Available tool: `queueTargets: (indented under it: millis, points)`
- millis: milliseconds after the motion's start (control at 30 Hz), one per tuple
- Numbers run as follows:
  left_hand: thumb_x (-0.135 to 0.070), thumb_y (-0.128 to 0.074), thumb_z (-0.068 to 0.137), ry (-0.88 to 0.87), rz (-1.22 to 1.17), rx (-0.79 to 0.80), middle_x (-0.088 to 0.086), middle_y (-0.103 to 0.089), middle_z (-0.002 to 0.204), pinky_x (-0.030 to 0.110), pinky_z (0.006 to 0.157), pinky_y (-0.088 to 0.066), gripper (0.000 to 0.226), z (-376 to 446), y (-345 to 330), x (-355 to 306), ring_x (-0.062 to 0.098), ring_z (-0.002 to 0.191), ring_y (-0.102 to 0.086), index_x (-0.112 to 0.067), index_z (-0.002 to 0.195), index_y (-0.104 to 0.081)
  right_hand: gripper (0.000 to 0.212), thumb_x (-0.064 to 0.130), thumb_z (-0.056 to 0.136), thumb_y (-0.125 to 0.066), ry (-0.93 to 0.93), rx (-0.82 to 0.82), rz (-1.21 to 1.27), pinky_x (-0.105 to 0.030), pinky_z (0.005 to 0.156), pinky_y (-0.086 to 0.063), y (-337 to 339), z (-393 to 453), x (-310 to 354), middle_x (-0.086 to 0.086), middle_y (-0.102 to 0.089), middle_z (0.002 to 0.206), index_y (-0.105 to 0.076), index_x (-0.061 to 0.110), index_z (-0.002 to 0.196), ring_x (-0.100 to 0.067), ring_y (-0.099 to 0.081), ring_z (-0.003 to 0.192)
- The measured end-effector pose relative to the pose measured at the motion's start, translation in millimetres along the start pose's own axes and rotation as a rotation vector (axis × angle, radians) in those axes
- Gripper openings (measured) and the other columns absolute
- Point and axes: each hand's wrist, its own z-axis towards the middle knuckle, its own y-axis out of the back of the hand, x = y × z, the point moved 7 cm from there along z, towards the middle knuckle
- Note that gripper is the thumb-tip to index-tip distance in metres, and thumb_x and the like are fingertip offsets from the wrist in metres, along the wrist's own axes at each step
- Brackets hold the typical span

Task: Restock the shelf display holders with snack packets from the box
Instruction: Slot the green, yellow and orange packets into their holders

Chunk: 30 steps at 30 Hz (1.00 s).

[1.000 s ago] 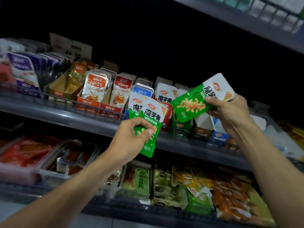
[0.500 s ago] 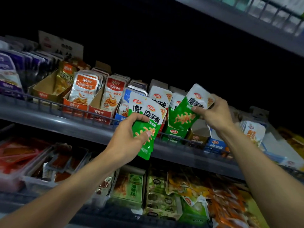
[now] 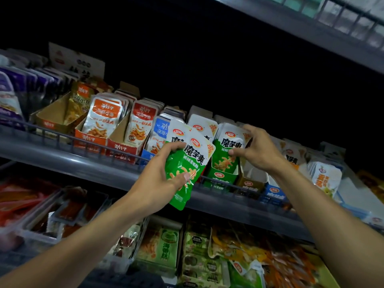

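My left hand (image 3: pixel 160 179) grips a small stack of green-and-white snack packets (image 3: pixel 191 161) in front of the middle shelf rail. My right hand (image 3: pixel 255 150) holds one more green packet (image 3: pixel 226 150) upright inside the green cardboard display holder (image 3: pixel 220 176) on the shelf; thumb and fingers pinch its right side. A red-and-white packet (image 3: pixel 202 126) stands in the holder just left of it. The supply box is out of view.
The grey shelf (image 3: pixel 83 163) with a wire front rail carries a row of holders: gold (image 3: pixel 52 117), orange (image 3: pixel 104 119), red (image 3: pixel 139 125), blue (image 3: pixel 160 132) on the left, brown (image 3: pixel 248 183) and blue (image 3: pixel 274 191) on the right. Lower shelf holds trays and packets. Another shelf (image 3: pixel 311 23) overhangs above.
My right hand has carried its green packet down and left into the green holder, turning it upright. My left hand with its packets has stayed near the rail.
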Motion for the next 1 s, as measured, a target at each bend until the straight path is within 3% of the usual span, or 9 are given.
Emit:
queueTargets:
  millis: [133,300,400,433,567,600,633,733,1000]
  points:
    - [-0.007,-0.068,0.088,-0.014,0.004,-0.002,-0.034,-0.021,0.146,0.026,0.108,-0.009,0.091,3,-1,0,-0.017,0.129,-0.013,-0.048,0.150,-0.015,0.076,0.027,0.070,-0.087,0.047,-0.001,-0.050,-0.051,0.101,-0.049,-5,-1,5,-0.007,-0.059,0.132,-0.048,0.012,0.134,-0.027,-0.057,0.121]
    - [-0.014,-0.069,0.089,-0.004,-0.003,-0.041,-0.028,0.002,0.158,0.028,0.103,-0.008,0.104,7,-2,7,-0.010,0.130,0.002,-0.050,0.151,0.006,0.079,0.025,0.066,-0.089,0.031,-0.067,-0.038,-0.044,0.092,-0.054,-3,-4,-5,0.002,-0.059,0.115,-0.045,0.016,0.130,-0.018,-0.060,0.106]
    - [-0.027,-0.073,0.087,0.035,-0.055,-0.018,-0.032,-0.023,0.151,0.033,0.110,-0.004,0.096,9,-5,15,-0.003,0.138,-0.013,-0.047,0.151,-0.005,0.081,0.033,0.070,-0.087,0.044,-0.160,-0.025,-0.036,0.093,-0.049,9,-8,-6,0.003,-0.053,0.120,-0.043,0.018,0.137,-0.014,-0.052,0.111]
    - [-0.033,-0.075,0.083,0.050,-0.081,-0.014,-0.027,-0.030,0.151,0.046,0.119,-0.026,0.094,8,-6,15,0.005,0.143,-0.023,-0.047,0.151,-0.010,0.075,0.035,0.075,-0.083,0.048,-0.228,-0.011,-0.031,0.088,-0.047,16,-12,-2,0.006,-0.052,0.114,-0.044,0.017,0.136,-0.010,-0.052,0.105]
    - [-0.047,-0.076,0.079,0.102,-0.108,-0.016,-0.018,-0.010,0.158,0.046,0.119,-0.021,0.096,8,-16,15,0.006,0.144,-0.014,-0.044,0.151,-0.012,0.031,0.025,0.089,-0.071,0.072,-0.336,0.276,-0.021,0.071,-0.051,28,-32,17,0.006,-0.056,0.088,-0.059,0.009,0.114,0.000,-0.058,0.077]
    - [-0.045,-0.076,0.080,0.091,-0.142,-0.016,-0.020,-0.014,0.156,0.047,0.111,-0.038,0.090,9,-19,13,-0.001,0.140,-0.018,-0.042,0.148,-0.018,0.027,0.024,0.089,-0.071,0.061,-0.265,0.373,-0.024,0.073,-0.054,23,-36,23,0.002,-0.060,0.088,-0.060,0.011,0.110,-0.003,-0.062,0.080]
    - [-0.036,-0.074,0.085,0.068,-0.188,-0.006,-0.019,-0.027,0.153,0.020,0.100,-0.029,0.073,9,-24,10,-0.009,0.134,-0.029,-0.038,0.142,-0.029,0.027,0.023,0.088,-0.072,0.043,-0.166,0.459,-0.027,0.075,-0.057,14,-40,29,0.000,-0.063,0.091,-0.060,0.014,0.111,-0.010,-0.065,0.086]
    - [-0.014,-0.066,0.091,0.049,-0.251,0.084,-0.009,-0.064,0.124,0.024,0.083,-0.056,0.043,11,-41,2,0.003,0.111,-0.063,-0.039,0.120,-0.046,0.038,0.013,0.087,-0.072,0.025,0.086,0.588,-0.017,0.063,-0.052,-10,-51,44,0.007,-0.069,0.096,-0.056,0.019,0.121,-0.002,-0.067,0.085]
    - [0.005,-0.072,0.081,0.043,-0.246,0.234,-0.011,-0.072,0.104,0.024,0.074,-0.058,0.059,11,-61,-13,0.009,0.095,-0.071,-0.033,0.119,-0.049,0.040,-0.005,0.081,-0.072,-0.091,-0.004,0.856,-0.021,0.058,-0.052,3,-52,36,-0.003,-0.074,0.094,-0.057,0.014,0.112,-0.011,-0.070,0.081]
